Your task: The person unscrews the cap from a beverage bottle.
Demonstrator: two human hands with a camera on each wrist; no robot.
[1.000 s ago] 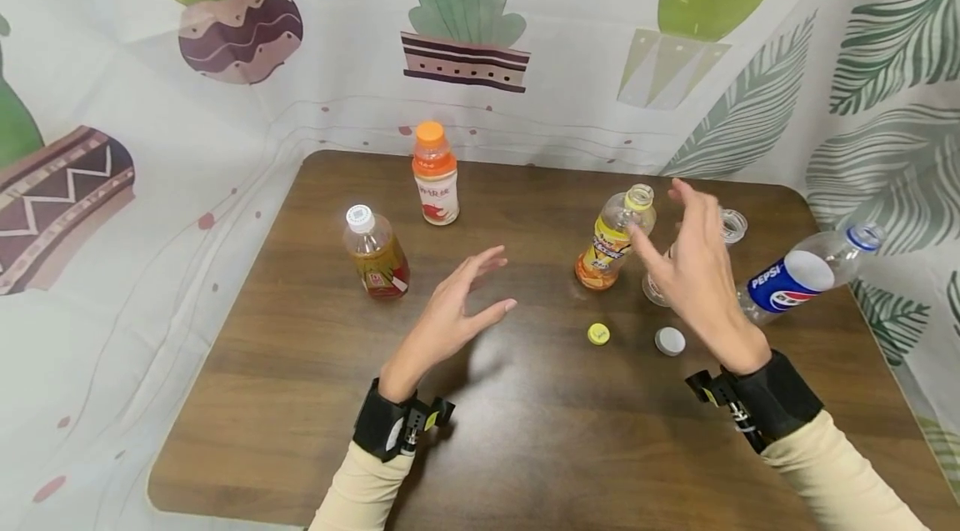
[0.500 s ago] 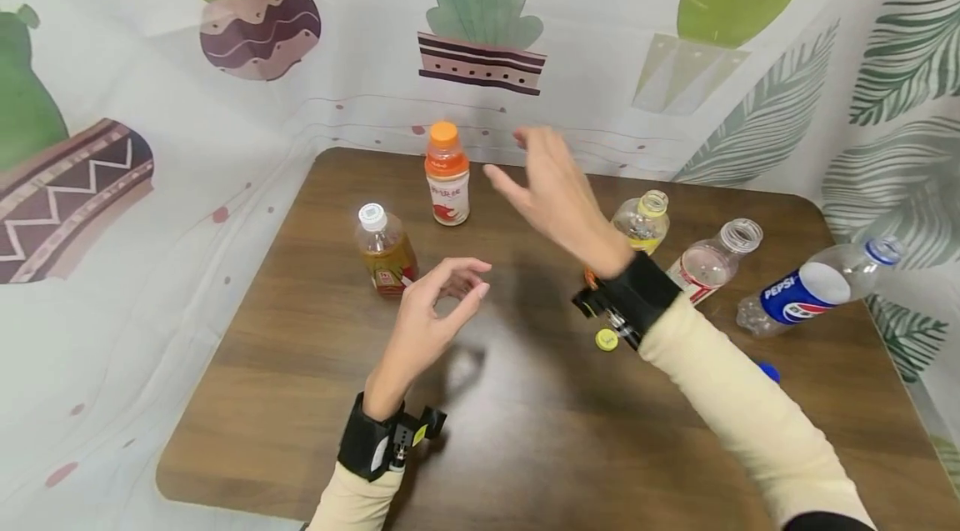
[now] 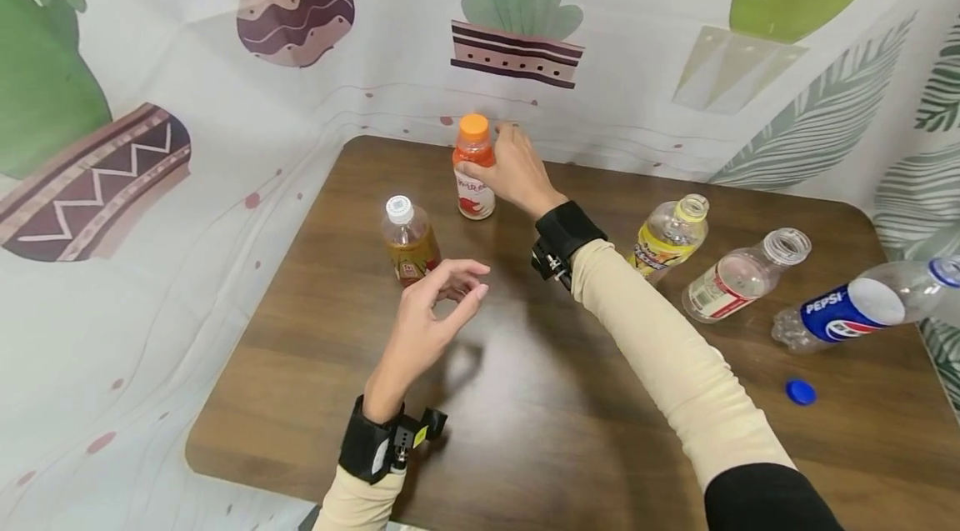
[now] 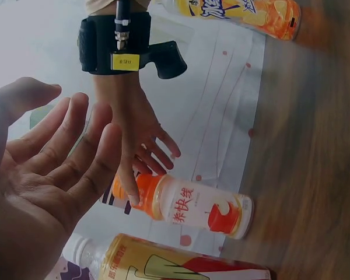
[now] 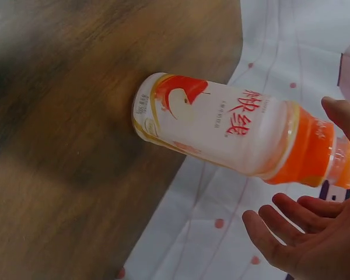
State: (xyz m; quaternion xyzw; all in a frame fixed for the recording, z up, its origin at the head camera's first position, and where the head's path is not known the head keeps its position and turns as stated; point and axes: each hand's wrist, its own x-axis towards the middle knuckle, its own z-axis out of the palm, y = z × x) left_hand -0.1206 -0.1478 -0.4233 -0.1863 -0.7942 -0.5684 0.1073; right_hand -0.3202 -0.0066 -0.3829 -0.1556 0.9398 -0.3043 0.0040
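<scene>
A bottle with an orange cap and a white label showing an apple [image 3: 474, 191] stands upright near the table's back edge. Around its upper part my right hand [image 3: 519, 170] is spread, thumb on one side and fingers on the other; in the right wrist view the fingers [image 5: 286, 224] look apart from the bottle [image 5: 221, 122]. My left hand [image 3: 435, 310] hovers over the table with loosely bent fingers, holding nothing. Just behind it is a white-capped bottle of reddish-brown drink [image 3: 411, 239], its lower part partly hidden by that hand.
To the right stand uncapped bottles: one with a yellow label [image 3: 666, 237] and a clear one with a red-and-white label [image 3: 738, 281]. Beyond them is a Pepsi bottle [image 3: 855, 310]. A blue cap [image 3: 801, 392] lies on the wooden table [image 3: 300, 398]. A printed cloth [image 3: 360, 14] hangs behind.
My right hand has moved left from beside the yellow-labelled bottle to the orange-capped bottle. The left hand has stayed nearly still, its fingers bending a little more. The view has turned slightly left.
</scene>
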